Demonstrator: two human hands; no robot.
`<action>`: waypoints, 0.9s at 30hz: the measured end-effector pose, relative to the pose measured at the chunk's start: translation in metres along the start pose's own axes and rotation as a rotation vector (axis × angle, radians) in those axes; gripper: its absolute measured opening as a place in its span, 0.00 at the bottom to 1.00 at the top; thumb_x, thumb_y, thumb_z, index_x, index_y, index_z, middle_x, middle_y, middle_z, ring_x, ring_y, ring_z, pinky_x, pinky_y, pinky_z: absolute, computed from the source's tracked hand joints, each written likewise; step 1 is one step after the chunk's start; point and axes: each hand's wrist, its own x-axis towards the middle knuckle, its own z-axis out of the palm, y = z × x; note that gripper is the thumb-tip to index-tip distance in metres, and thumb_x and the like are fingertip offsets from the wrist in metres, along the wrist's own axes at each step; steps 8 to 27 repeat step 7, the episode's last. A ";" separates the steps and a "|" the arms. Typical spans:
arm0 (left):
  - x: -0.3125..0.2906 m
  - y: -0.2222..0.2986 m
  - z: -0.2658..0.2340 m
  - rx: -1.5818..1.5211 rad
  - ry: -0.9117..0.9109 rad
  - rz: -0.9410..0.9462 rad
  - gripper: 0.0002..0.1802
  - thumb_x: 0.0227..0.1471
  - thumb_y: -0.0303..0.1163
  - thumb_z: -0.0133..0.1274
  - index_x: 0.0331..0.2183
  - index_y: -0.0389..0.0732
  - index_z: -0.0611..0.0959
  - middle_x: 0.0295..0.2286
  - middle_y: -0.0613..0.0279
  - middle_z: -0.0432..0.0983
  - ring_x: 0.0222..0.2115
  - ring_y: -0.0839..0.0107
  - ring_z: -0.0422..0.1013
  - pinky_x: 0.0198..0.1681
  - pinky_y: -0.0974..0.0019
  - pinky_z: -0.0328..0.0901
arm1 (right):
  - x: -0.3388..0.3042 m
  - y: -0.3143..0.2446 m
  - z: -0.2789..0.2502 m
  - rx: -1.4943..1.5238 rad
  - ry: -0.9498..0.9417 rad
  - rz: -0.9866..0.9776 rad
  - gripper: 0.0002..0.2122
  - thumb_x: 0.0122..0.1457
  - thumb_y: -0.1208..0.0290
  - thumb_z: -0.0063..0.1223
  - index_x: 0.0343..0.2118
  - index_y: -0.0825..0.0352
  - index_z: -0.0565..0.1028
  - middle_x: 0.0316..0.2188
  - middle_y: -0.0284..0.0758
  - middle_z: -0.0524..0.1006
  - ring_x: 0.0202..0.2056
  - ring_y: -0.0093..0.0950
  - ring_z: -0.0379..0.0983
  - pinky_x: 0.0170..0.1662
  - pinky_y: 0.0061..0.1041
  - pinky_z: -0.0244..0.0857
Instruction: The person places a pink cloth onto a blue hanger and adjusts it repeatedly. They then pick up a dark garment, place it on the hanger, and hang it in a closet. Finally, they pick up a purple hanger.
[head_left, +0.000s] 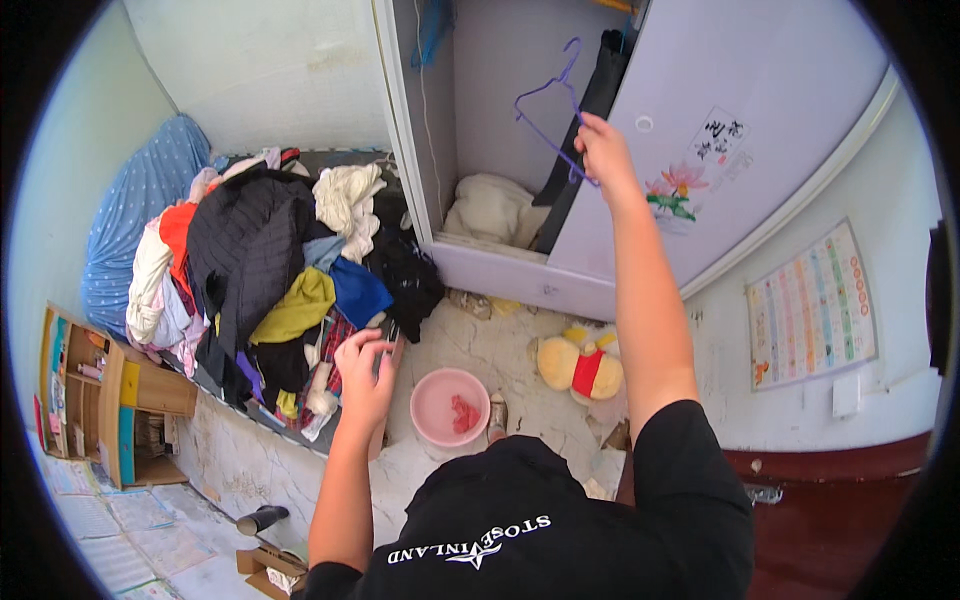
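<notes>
My right hand is raised in front of the wardrobe, its fingers closed round one side of a thin purple clothes hanger. The hanger's hook points up, and no garment hangs on it. My left hand is lifted near the front edge of a big clothes pile, its fingers loosely bent and apart with nothing between them. A black quilted jacket tops the pile. Beside it lie a white garment, a yellow-green one and a blue one.
The wardrobe's sliding door covers its right side; white bedding and a dark long item are inside. On the floor are a pink basin holding a red cloth and a yellow plush toy. A wooden shelf stands left.
</notes>
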 end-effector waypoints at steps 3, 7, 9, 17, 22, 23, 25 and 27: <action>0.005 -0.008 0.005 0.015 -0.010 -0.087 0.10 0.52 0.23 0.58 0.39 0.42 0.83 0.50 0.54 0.74 0.55 0.51 0.65 0.62 0.51 0.57 | 0.088 -0.043 0.005 -0.062 0.109 -0.116 0.24 0.65 0.71 0.47 0.65 0.68 0.70 0.26 0.30 0.77 0.17 0.18 0.64 0.19 0.23 0.56; 0.005 -0.029 0.024 0.037 -0.064 -0.257 0.10 0.52 0.24 0.58 0.38 0.45 0.85 0.50 0.54 0.74 0.56 0.51 0.65 0.62 0.50 0.57 | 0.221 -0.056 0.001 -0.405 0.237 -0.225 0.25 0.61 0.64 0.50 0.61 0.67 0.76 0.52 0.51 0.81 0.51 0.35 0.82 0.55 0.35 0.72; 0.005 -0.029 0.024 0.037 -0.064 -0.257 0.10 0.52 0.24 0.58 0.38 0.45 0.85 0.50 0.54 0.74 0.56 0.51 0.65 0.62 0.50 0.57 | 0.221 -0.056 0.001 -0.405 0.237 -0.225 0.25 0.61 0.64 0.50 0.61 0.67 0.76 0.52 0.51 0.81 0.51 0.35 0.82 0.55 0.35 0.72; 0.005 -0.029 0.024 0.037 -0.064 -0.257 0.10 0.52 0.24 0.58 0.38 0.45 0.85 0.50 0.54 0.74 0.56 0.51 0.65 0.62 0.50 0.57 | 0.221 -0.056 0.001 -0.405 0.237 -0.225 0.25 0.61 0.64 0.50 0.61 0.67 0.76 0.52 0.51 0.81 0.51 0.35 0.82 0.55 0.35 0.72; 0.005 -0.029 0.024 0.037 -0.064 -0.257 0.10 0.52 0.24 0.58 0.38 0.45 0.85 0.50 0.54 0.74 0.56 0.51 0.65 0.62 0.50 0.57 | 0.221 -0.056 0.001 -0.405 0.237 -0.225 0.25 0.61 0.64 0.50 0.61 0.67 0.76 0.52 0.51 0.81 0.51 0.35 0.82 0.55 0.35 0.72; 0.005 -0.029 0.024 0.037 -0.064 -0.257 0.10 0.52 0.24 0.58 0.38 0.45 0.85 0.50 0.54 0.74 0.56 0.51 0.65 0.62 0.50 0.57 | 0.221 -0.056 0.001 -0.405 0.237 -0.225 0.25 0.61 0.64 0.50 0.61 0.67 0.76 0.52 0.51 0.81 0.51 0.35 0.82 0.55 0.35 0.72; 0.005 -0.029 0.024 0.037 -0.064 -0.257 0.10 0.52 0.24 0.58 0.38 0.45 0.85 0.50 0.54 0.74 0.56 0.51 0.65 0.62 0.50 0.57 | 0.221 -0.056 0.001 -0.405 0.237 -0.225 0.25 0.61 0.64 0.50 0.61 0.67 0.76 0.52 0.51 0.81 0.51 0.35 0.82 0.55 0.35 0.72; 0.005 -0.029 0.024 0.037 -0.064 -0.257 0.10 0.52 0.24 0.58 0.38 0.45 0.85 0.50 0.54 0.74 0.56 0.51 0.65 0.62 0.50 0.57 | 0.221 -0.056 0.001 -0.405 0.237 -0.225 0.25 0.61 0.64 0.50 0.61 0.67 0.76 0.52 0.51 0.81 0.51 0.35 0.82 0.55 0.35 0.72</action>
